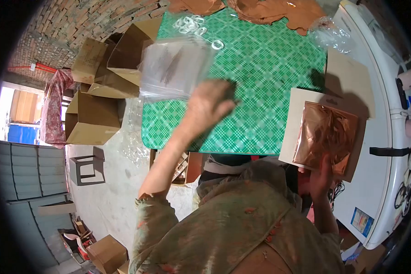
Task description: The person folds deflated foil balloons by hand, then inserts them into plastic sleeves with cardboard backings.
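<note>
My left hand [208, 105] is over the green checked tablecloth, smeared by motion, its thumb apart from the fingers and nothing visible in it. Just beyond it lies a stack of clear plastic bags [176, 68]. At the table's right edge, my right hand [322, 178] grips the lower edge of a pale card with a shiny copper-coloured foil packet [329, 137] on it. The thumb presses on the front; the other fingers are mostly hidden beneath. Another pale card [351, 75] lies behind that one, partly covered.
White rings [189, 25] lie at the table's far left, and brown crumpled pieces [278, 13] along its far edge. Clear plastic wrap [331, 34] sits at the far right. Open cardboard boxes [96, 118] stand left; a white appliance [379, 182] flanks the right.
</note>
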The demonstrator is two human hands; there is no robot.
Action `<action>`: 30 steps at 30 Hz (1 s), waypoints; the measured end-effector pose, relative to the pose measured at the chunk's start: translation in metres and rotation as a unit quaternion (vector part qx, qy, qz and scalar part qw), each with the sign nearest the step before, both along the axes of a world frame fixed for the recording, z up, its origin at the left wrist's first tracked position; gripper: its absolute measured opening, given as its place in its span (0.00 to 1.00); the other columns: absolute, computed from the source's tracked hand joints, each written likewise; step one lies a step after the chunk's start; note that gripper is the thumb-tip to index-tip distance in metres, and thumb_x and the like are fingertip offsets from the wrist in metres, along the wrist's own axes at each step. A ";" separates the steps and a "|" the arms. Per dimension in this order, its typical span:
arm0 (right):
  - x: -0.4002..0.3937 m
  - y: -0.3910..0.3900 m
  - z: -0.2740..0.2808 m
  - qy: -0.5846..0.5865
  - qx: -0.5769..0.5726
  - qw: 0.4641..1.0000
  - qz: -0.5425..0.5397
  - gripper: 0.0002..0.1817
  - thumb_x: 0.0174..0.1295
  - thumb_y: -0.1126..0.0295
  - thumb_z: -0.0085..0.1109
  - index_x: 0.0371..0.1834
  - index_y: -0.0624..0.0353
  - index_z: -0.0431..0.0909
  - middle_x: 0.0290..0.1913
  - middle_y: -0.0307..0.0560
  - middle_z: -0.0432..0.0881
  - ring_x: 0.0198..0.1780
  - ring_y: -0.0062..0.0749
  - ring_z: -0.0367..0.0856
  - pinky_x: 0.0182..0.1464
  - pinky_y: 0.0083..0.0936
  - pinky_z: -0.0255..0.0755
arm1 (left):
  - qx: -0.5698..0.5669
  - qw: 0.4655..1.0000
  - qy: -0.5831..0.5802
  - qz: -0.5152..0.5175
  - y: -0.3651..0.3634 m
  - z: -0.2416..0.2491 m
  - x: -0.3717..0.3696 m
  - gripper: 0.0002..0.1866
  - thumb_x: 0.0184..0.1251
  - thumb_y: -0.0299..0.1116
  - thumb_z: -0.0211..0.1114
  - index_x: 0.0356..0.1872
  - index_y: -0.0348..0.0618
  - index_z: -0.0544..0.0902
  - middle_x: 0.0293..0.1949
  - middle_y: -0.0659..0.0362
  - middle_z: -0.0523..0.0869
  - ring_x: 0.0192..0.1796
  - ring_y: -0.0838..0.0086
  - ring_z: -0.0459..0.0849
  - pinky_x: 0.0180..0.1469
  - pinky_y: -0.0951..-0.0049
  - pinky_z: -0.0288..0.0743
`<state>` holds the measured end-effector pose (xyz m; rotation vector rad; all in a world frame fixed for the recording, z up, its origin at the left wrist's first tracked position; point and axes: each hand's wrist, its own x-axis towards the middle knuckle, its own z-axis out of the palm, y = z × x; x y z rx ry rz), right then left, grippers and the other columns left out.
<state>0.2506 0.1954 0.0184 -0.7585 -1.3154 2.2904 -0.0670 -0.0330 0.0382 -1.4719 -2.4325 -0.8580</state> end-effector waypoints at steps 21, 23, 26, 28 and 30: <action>-0.005 0.002 -0.005 -0.017 0.016 1.000 -0.013 0.26 0.84 0.51 0.38 0.67 0.61 0.71 0.57 0.49 0.80 0.43 0.35 0.81 0.44 0.35 0.77 | -0.156 0.917 0.068 0.359 -0.012 -0.049 -0.089 0.45 0.65 0.67 0.65 0.79 0.59 0.67 0.83 0.43 0.54 0.80 0.29 0.49 0.72 0.25 0.51; -0.003 0.006 -0.010 -0.035 0.038 0.999 0.009 0.30 0.83 0.46 0.36 0.70 0.58 0.69 0.55 0.46 0.80 0.44 0.32 0.82 0.43 0.32 0.79 | -0.154 0.917 0.078 0.361 -0.013 -0.049 -0.097 0.43 0.65 0.66 0.65 0.78 0.59 0.69 0.82 0.44 0.58 0.78 0.34 0.55 0.71 0.29 0.54; -0.008 0.007 -0.010 -0.036 0.061 0.997 0.019 0.32 0.82 0.42 0.35 0.71 0.59 0.69 0.53 0.44 0.81 0.44 0.30 0.82 0.43 0.30 0.79 | -0.131 0.920 0.084 0.361 -0.018 -0.055 -0.113 0.43 0.62 0.65 0.65 0.76 0.57 0.72 0.79 0.47 0.63 0.76 0.39 0.60 0.69 0.30 0.55; -0.009 0.006 -0.010 -0.032 0.059 0.998 0.008 0.32 0.82 0.43 0.36 0.69 0.60 0.70 0.53 0.45 0.80 0.45 0.31 0.82 0.43 0.30 0.79 | -0.128 0.920 0.084 0.360 -0.017 -0.057 -0.121 0.42 0.62 0.64 0.64 0.75 0.56 0.74 0.78 0.48 0.65 0.75 0.41 0.61 0.68 0.30 0.56; -0.007 0.005 -0.016 -0.033 0.067 0.997 -0.002 0.30 0.83 0.46 0.37 0.67 0.61 0.71 0.54 0.47 0.80 0.46 0.31 0.81 0.44 0.31 0.79 | -0.146 0.917 0.082 0.362 -0.016 -0.060 -0.127 0.40 0.64 0.63 0.63 0.75 0.56 0.74 0.77 0.48 0.67 0.74 0.43 0.63 0.68 0.30 0.56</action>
